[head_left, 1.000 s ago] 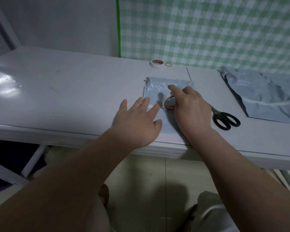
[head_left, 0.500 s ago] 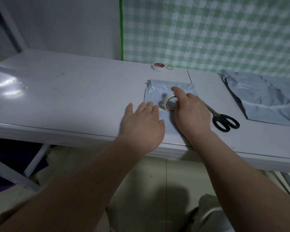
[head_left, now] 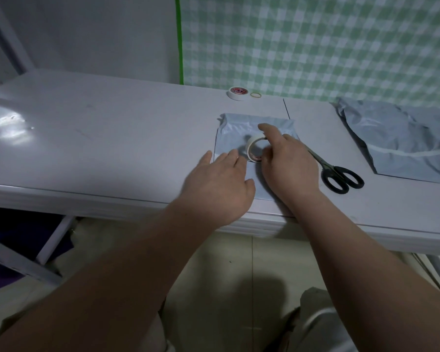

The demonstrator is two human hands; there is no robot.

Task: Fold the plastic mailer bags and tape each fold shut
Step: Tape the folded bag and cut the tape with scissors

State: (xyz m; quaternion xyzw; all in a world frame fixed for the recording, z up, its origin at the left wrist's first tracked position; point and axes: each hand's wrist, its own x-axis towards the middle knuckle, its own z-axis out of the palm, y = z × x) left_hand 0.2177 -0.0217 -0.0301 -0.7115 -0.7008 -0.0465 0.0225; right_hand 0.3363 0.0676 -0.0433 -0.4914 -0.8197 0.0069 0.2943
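Your left hand (head_left: 221, 184) lies flat with its fingers straight, fingertips resting on the left side of the folded mailer bag (head_left: 233, 130), and it holds nothing. Your right hand (head_left: 288, 166) grips the tape roll (head_left: 252, 144), with the index finger laid over its top and the thumb against its lower rim. The roll stands on edge, tilted, over the middle of the bag; whether its lower rim touches the plastic cannot be told. The bag lies flat near the front edge of the desk (head_left: 112, 138), its near side reaching almost to that edge. Just to its right lie black-handled scissors (head_left: 341, 176), closed, handles toward the front edge and blade tips hidden behind your right hand. By the back edge a second tape roll (head_left: 238, 93) lies flat, with a rubber band (head_left: 255, 95) just beside it. A pile of loose mailer bags (head_left: 396, 138) sits at the desk's right end, well apart from the folded one. Green checked cloth (head_left: 315, 47) hangs behind the back edge
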